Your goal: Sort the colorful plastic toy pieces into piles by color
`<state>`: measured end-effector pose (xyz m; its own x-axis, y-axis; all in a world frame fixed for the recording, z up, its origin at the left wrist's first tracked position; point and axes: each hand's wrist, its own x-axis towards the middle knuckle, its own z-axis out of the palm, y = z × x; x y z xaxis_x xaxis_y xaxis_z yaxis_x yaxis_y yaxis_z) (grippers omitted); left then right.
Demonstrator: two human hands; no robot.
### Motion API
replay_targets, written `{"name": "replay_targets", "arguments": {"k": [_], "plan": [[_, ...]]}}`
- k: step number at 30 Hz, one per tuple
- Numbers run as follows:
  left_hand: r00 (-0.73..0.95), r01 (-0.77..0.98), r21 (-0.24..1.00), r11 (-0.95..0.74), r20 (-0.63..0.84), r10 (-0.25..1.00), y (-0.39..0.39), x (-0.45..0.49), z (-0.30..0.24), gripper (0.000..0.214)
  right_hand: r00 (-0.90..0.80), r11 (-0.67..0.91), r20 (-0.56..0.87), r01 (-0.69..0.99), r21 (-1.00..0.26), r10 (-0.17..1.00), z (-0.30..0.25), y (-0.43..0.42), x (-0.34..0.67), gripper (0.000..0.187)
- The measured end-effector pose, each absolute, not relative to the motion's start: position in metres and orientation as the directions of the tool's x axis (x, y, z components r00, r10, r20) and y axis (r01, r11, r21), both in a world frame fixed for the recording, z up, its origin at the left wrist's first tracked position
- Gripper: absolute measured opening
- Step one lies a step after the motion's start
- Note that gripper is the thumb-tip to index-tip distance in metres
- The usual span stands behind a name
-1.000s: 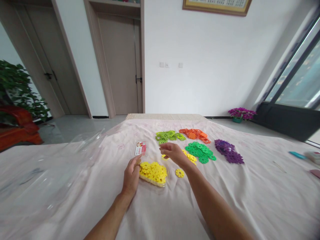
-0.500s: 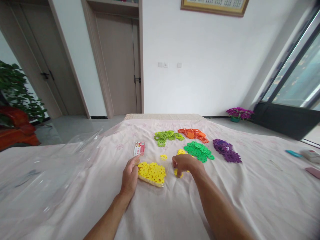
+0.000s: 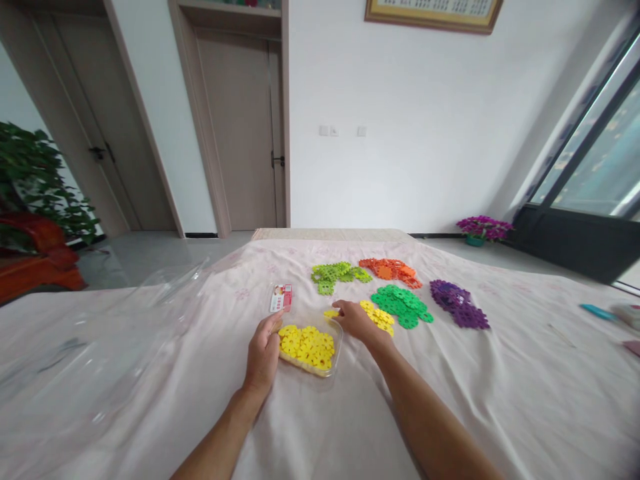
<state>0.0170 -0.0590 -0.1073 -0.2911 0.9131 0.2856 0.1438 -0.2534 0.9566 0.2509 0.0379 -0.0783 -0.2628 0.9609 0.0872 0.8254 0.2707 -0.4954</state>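
Note:
My left hand is closed on the left edge of a clear plastic box. Inside the box lie many yellow snowflake pieces, flat discs with notched rims. Just behind the box's far right corner, my right hand has its fingers closed at a single yellow snowflake piece, partly covering it. To the right of that hand, a small pile of yellow pieces rests on the cloth, touching the green pieces.
Behind are light green and orange pieces; purple pieces lie right. A clear lid with a label is left of the light green pile. Clear plastic sheeting covers the left. A blue object lies far right.
My right hand has moved left and away from me, to the lone yellow piece. The yellow piece that was under its fingers no longer shows on the cloth. My left hand stays at the box.

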Motion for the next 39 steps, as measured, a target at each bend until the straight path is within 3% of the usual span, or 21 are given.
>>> {"name": "replay_targets", "arguments": {"k": [5,10,16,22,25,28,32,35,39], "plan": [[-0.284,0.118,0.958,-0.262,0.285,0.915,-0.060,0.018,-0.107,0.051,-0.238,0.268,0.125,0.861,-0.432,0.963,-0.087,0.040,0.251,0.018],[-0.293,0.123,0.957,-0.264,0.290,0.911,-0.059,0.018,-0.107,0.051,-0.183,0.252,0.178,0.796,-0.551,0.967,-0.084,0.041,0.250,0.013],[-0.309,0.203,0.944,-0.262,0.315,0.897,-0.059,0.016,-0.105,0.050,-0.057,0.321,0.383,0.667,-0.672,0.922,-0.056,0.033,0.237,0.014],[-0.316,0.206,0.943,-0.260,0.316,0.895,-0.059,0.016,-0.106,0.046,-0.279,0.470,0.380,0.589,-0.657,0.882,-0.033,0.006,0.212,0.008],[-0.316,0.202,0.943,-0.263,0.317,0.894,-0.059,0.016,-0.109,0.045,-0.458,0.562,0.343,0.530,-0.635,0.820,-0.028,-0.002,0.208,0.024],[-0.311,0.182,0.949,-0.259,0.305,0.900,-0.058,0.016,-0.111,0.047,-0.470,0.573,0.340,0.562,-0.596,0.814,-0.021,0.002,0.222,0.034],[-0.310,0.172,0.952,-0.254,0.297,0.903,-0.057,0.016,-0.112,0.049,-0.331,0.415,0.251,0.754,-0.509,0.909,-0.015,0.019,0.269,0.028],[-0.305,0.174,0.951,-0.254,0.297,0.905,-0.056,0.016,-0.111,0.050,-0.140,0.168,0.109,0.933,-0.318,0.984,-0.018,0.031,0.308,0.024],[-0.279,0.160,0.954,-0.254,0.290,0.915,-0.057,0.016,-0.113,0.052,0.036,-0.044,-0.064,0.990,-0.137,0.997,-0.026,0.037,0.336,0.024]]}}
